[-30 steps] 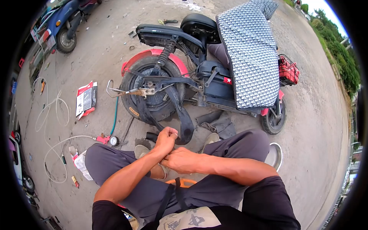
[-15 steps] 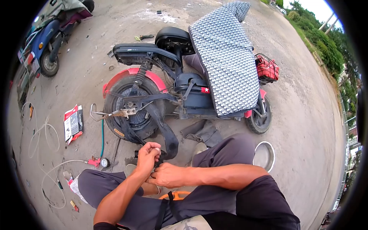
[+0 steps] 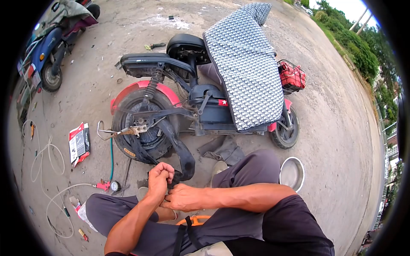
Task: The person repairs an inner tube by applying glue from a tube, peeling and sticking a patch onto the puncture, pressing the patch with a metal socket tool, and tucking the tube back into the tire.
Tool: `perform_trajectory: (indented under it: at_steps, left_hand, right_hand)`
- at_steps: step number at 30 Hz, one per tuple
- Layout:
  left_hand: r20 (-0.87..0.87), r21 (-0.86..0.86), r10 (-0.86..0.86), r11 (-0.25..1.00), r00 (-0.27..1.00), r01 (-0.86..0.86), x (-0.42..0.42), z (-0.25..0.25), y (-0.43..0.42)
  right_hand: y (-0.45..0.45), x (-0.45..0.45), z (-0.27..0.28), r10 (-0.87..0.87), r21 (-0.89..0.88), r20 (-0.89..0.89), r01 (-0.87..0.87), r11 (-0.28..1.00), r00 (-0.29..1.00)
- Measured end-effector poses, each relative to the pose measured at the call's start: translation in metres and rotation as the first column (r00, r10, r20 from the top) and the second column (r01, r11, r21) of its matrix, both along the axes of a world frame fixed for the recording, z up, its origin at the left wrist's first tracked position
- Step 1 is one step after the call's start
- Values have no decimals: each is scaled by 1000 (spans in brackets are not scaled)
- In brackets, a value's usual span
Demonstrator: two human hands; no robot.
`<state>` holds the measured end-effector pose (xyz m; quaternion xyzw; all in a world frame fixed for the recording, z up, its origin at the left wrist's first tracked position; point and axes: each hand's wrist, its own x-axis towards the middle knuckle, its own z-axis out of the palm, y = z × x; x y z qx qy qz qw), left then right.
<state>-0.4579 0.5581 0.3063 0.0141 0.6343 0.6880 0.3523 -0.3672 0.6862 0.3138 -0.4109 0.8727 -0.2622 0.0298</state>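
Observation:
A black inner tube (image 3: pixel 186 164) hangs in a loop out of the rear tyre (image 3: pixel 121 123) of a scooter. Its lower part runs behind my hands. My left hand (image 3: pixel 161 179) is closed, fingers curled up beside the dark rubber; whatever lies inside them is hidden. Just below and to the right, my right hand (image 3: pixel 185 197) is closed against the tube, its fingertips close to my left wrist. The red-fendered scooter (image 3: pixel 209 106) stands in front of me, with a patterned cover (image 3: pixel 252 72) over its front.
Left of the wheel lie a red-and-white packet (image 3: pixel 80 144) and a tyre inflator with a gauge (image 3: pixel 114 186) on a clear hose. A metal bowl (image 3: pixel 300 176) sits by my right knee. A grey cloth (image 3: pixel 222 150) lies under the scooter. Another scooter (image 3: pixel 50 55) stands far left.
My left hand has shifted slightly down and its fingers have turned a little. The right hand stays almost in place. The whole view has moved slightly, so the scooter appears further left.

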Motion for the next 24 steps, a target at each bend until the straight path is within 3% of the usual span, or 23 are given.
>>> perform_trajectory:
  at_steps: [24]
  left_hand:
    - [-58,-15,-30,999,998,29,4,0,0]
  right_hand:
    - [-2,-1,-12,18,-8,-10,-18,1000,1000]
